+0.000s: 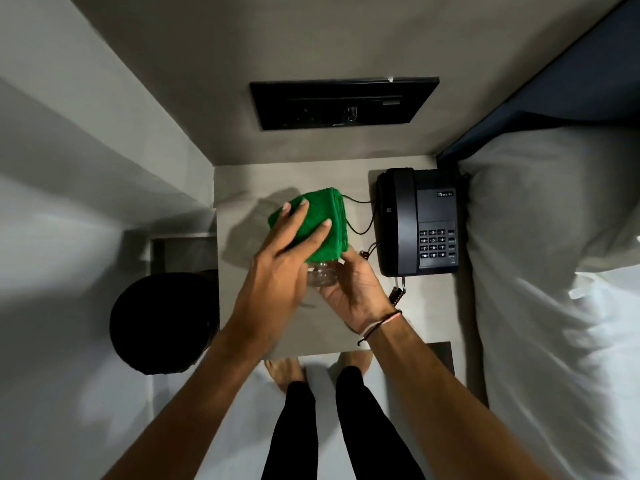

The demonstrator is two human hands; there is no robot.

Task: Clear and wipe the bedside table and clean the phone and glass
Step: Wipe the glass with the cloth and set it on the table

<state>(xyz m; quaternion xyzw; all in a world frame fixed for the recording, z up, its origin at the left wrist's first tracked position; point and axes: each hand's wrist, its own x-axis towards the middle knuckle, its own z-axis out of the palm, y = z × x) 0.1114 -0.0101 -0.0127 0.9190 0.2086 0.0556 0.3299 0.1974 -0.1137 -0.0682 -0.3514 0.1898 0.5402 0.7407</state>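
Above the pale bedside table [239, 188] my right hand [349, 289] grips a clear drinking glass [321, 274] from the side, the glass tilted away from me. My left hand [277, 265] presses a folded green cloth [320, 220] over the far end of the glass, fingers spread on the cloth. The cloth hides most of the glass. A black desk phone [419, 220] with keypad sits on the table's right side, its handset in the cradle and its cord [360, 216] trailing left toward the cloth.
A round black bin [162, 322] stands on the floor left of the table. A bed with white sheets and pillow [554, 271] borders the table's right. A black switch panel [343, 102] is set in the wall behind. My bare feet are below the table's front edge.
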